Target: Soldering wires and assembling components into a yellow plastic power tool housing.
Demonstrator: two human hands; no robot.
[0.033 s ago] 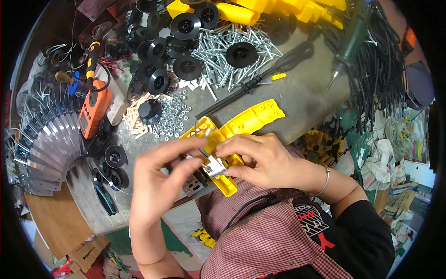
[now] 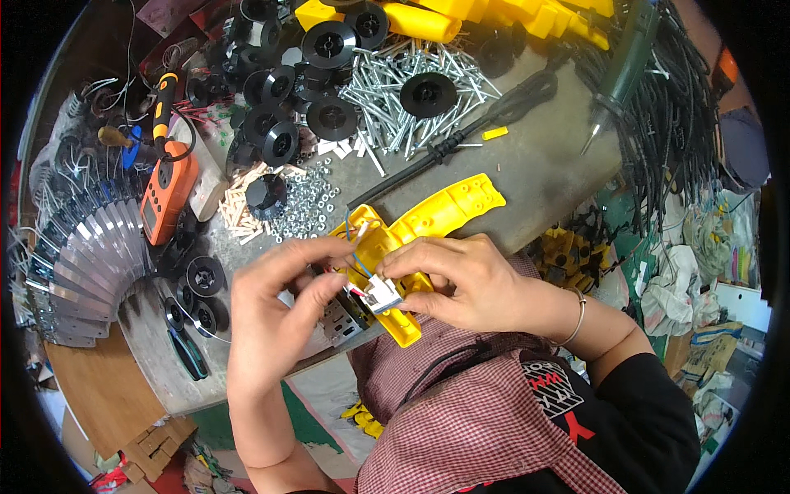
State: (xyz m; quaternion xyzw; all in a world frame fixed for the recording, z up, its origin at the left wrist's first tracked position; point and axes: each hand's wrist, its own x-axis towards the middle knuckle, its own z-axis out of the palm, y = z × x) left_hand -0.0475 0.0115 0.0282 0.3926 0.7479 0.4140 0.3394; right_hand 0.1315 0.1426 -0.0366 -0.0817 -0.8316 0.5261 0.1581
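My right hand (image 2: pixel 453 276) pinches a small white block-shaped part (image 2: pixel 381 294) with a dark edge, its thumb at the near side. Short wires, red ones among them, come off the part's left side; its exact kind is unclear. Close by on the left is my left hand (image 2: pixel 284 300), thumb and forefinger apart and curved round the wires; its other fingers are partly hidden. Beneath both hands lies a yellow plastic housing shell (image 2: pixel 448 206), open side up. A blue wire (image 2: pixel 360 262) loops over the shell, near a small white sleeve (image 2: pixel 360 234).
Black spools (image 2: pixel 328 45), a heap of long screws (image 2: pixel 383 95) and nuts (image 2: pixel 309 206) lie beyond. An orange meter (image 2: pixel 169 193) and green-handled pliers (image 2: pixel 188 354) are at left. Black cables (image 2: pixel 683 123) hang at right. A metal plate (image 2: pixel 341 321) sits by the table edge.
My left hand has shifted slightly left, its thumb and forefinger drawn back a little from the white part. My right hand stays in place with the part.
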